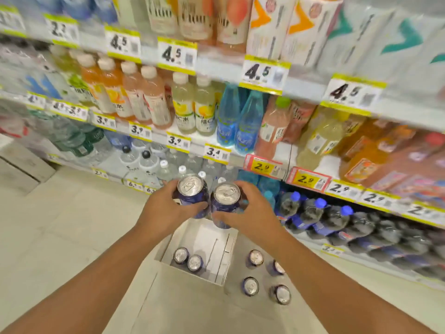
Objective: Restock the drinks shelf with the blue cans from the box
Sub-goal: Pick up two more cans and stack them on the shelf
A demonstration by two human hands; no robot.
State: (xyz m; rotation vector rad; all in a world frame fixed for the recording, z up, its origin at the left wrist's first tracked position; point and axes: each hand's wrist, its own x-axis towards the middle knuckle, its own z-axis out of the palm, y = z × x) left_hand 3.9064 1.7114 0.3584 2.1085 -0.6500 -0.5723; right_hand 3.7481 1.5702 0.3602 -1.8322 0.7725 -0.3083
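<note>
My left hand (166,207) grips one blue can (192,194) and my right hand (250,210) grips a second blue can (225,203); both cans are upright, side by side, raised above the box. The white cardboard box (207,239) sits open on the floor below, with two blue cans (188,259) left in its near corner. Several more blue cans (265,276) stand on the floor to the right of the box. The drinks shelf (272,168) rises right behind my hands.
Shelves hold bottled drinks: clear water bottles (168,165) low at the left, dark bottles with blue caps (320,218) low at the right, juice bottles above. Price tags line every shelf edge. A pale floor (72,225) spreads to the left, with a grey box (21,169) at far left.
</note>
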